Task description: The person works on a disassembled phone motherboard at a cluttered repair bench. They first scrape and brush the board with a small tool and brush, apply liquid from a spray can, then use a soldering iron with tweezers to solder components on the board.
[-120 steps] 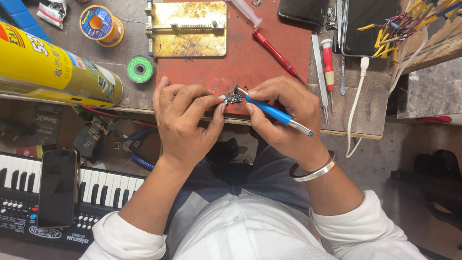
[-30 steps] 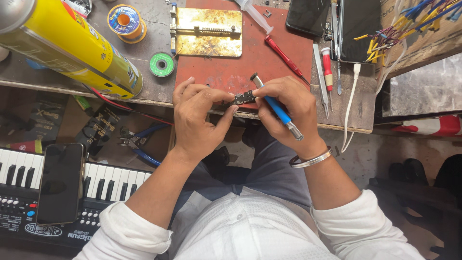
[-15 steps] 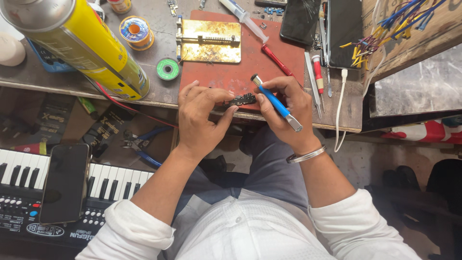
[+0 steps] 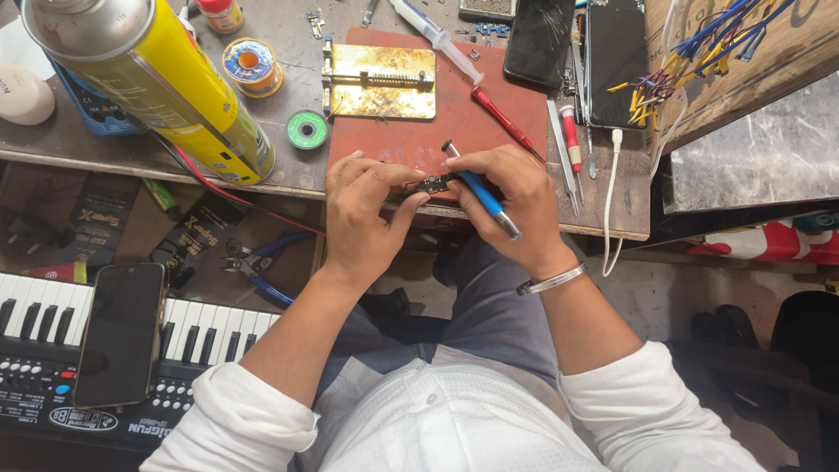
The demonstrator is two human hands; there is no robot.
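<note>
Head view: hands (image 4: pixel 441 210) pinch a small circuit board (image 4: pixel 430 184), its detail unreadable.

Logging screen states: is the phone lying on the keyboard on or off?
Off, it appears: the phone on the keyboard shows a dark, blank screen with only reflections.

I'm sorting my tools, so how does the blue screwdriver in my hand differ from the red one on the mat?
The blue screwdriver is gripped in the right hand, tilted off the bench; the red screwdriver lies flat, untouched, on the red mat. The blue handle looks thicker; the red one slimmer. Both are small precision drivers, lying diagonally.
</note>
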